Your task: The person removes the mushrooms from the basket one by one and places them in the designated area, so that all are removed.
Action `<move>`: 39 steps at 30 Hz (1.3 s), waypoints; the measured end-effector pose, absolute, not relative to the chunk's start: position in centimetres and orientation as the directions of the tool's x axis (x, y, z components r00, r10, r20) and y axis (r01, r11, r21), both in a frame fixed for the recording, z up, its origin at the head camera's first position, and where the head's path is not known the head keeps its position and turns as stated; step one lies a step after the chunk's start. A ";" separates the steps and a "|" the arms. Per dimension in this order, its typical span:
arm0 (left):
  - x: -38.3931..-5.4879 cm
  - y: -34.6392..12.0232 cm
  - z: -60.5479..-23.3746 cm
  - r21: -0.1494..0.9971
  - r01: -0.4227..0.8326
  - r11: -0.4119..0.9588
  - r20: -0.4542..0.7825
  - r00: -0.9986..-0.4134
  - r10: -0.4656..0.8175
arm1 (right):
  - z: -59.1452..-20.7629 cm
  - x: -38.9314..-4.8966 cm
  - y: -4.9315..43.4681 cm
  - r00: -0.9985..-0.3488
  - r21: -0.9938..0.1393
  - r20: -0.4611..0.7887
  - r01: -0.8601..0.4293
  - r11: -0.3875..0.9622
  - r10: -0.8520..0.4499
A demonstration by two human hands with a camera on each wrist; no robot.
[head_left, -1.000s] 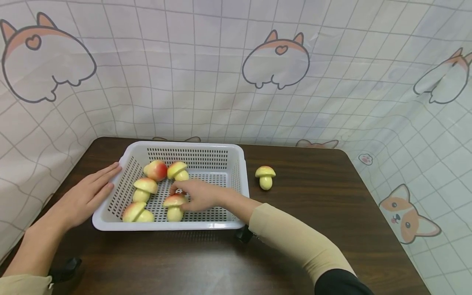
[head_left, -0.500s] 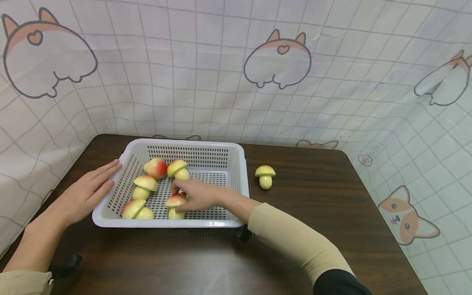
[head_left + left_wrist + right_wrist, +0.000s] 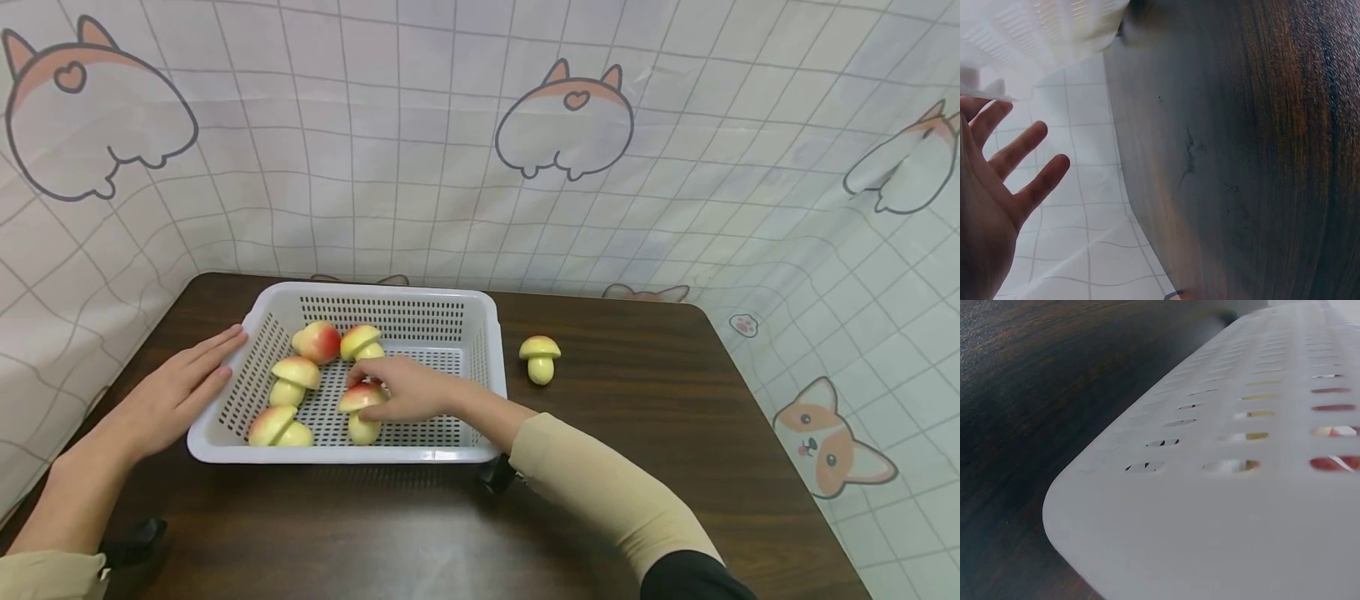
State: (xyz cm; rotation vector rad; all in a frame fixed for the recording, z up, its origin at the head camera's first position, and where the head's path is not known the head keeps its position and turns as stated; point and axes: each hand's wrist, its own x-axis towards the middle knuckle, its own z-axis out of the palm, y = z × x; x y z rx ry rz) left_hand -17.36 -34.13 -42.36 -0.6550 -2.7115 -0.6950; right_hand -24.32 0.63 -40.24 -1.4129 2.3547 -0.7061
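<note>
Pinching one mushroom [image 3: 354, 398] inside the basket [image 3: 345, 455]: right hand [image 3: 405, 390]. Change: mushroom shifted slightly away from the basket's near wall, its placing seemingly unsettled. Left hand [image 3: 174, 387]: fingers extended at the basket's left rim. Loose mushroom [image 3: 540, 358]: right of basket.

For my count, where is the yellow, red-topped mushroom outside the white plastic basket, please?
In the head view, the mushroom is on the dark brown table, right of the basket.

There are six red-and-yellow mushrooms [image 3: 540, 360], one white basket [image 3: 337, 454] and one dark brown table [image 3: 637, 392].
</note>
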 end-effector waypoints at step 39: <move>-17.5 -33.6 -42.9 0.532 0.532 0.658 0.409 -0.843 0.350 | -38.5 -24.8 6.2 -0.602 -0.746 0.112 -0.577 0.333 -0.791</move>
